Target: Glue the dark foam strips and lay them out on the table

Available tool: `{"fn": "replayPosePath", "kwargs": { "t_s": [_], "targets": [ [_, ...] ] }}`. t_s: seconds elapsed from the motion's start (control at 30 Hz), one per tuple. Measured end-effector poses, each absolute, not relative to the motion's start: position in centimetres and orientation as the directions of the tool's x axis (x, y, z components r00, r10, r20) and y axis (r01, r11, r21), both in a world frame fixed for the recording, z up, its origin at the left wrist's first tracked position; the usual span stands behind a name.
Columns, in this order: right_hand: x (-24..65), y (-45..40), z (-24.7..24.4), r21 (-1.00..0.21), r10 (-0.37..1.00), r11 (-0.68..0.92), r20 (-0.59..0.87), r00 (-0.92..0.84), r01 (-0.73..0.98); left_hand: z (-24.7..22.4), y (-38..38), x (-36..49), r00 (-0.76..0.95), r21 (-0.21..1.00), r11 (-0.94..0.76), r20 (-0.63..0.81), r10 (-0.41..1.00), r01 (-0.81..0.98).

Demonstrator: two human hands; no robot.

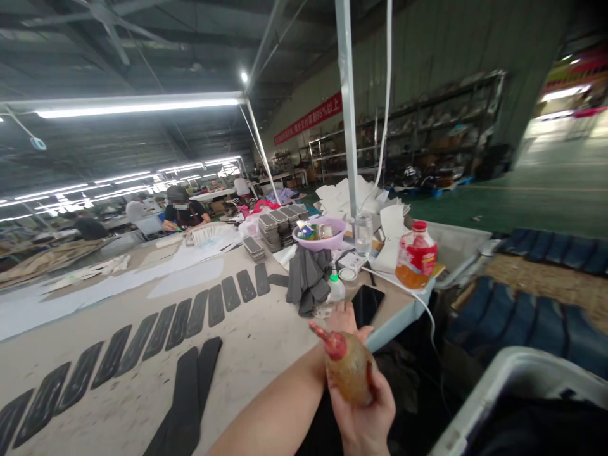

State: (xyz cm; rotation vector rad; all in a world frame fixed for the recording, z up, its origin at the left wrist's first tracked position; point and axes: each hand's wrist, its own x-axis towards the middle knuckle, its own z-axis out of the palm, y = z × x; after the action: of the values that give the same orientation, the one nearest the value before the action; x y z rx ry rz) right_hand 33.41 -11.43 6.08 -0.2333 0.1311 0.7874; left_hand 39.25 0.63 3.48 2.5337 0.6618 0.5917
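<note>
**Head view: bottle in your right hand, left hand over the table's near edge**

The work table in front of you has a light brown, smudged top. A slanting row of dark, glossy strips crosses it, and longer matte black pieces lie nearer you. Toward the far end stand stacks of grey pieces, a purple basin holding small items, a heap of dark grey cloth and a red-capped jug of orange liquid. Beyond are a person in dark clothes, lit tube lamps, loaded shelves and a green floor.

Your right hand is closed around a yellowish-brown bottle with a red neck, just off the table's near edge; your thumb presses its right side and your fingers wrap the left, its tip pointing up and left. Your left hand stretches out past it, thumb spread from the blurred fingers, between a black phone and a green-capped white bottle. Whether its fingertips touch anything, you cannot tell.
</note>
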Motion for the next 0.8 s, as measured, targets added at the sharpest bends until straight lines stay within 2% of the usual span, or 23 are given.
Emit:
{"fn": "replayPosePath", "kwargs": {
  "t_s": [0.13, 0.23, 0.37, 0.53, 0.8],
  "targets": [
    [33.5, -11.6, 6.6, -0.133, 0.721, 0.644, -0.224, 0.656, -0.754, 3.5, 0.4, 41.7, 0.754, 0.404, -0.756, 0.205, 0.624, 0.516],
    [34.5, -12.1, 6.8, -0.08, 0.702, 0.65, -0.319, 0.637, -0.756, 3.9, 0.2, 42.9, 0.744, 0.319, -0.747, 0.161, 0.649, 0.583],
    [35.7, -12.5, 6.9, -0.01, 0.657, 0.688, -0.416, 0.629, -0.726, 4.2, -0.1, 44.4, 0.71, 0.304, -0.718, 0.158, 0.686, 0.626],
    [35.9, -12.2, 7.0, 0.064, 0.676, 0.666, -0.474, 0.564, -0.744, 3.2, 0.1, 45.2, 0.72, 0.268, -0.742, 0.194, 0.667, 0.615],
    [36.0, -12.1, 7.1, 0.119, 0.638, 0.688, -0.569, 0.519, -0.716, 1.9, 0.5, 46.0, 0.715, 0.202, -0.747, 0.215, 0.665, 0.634]
  ]
}}
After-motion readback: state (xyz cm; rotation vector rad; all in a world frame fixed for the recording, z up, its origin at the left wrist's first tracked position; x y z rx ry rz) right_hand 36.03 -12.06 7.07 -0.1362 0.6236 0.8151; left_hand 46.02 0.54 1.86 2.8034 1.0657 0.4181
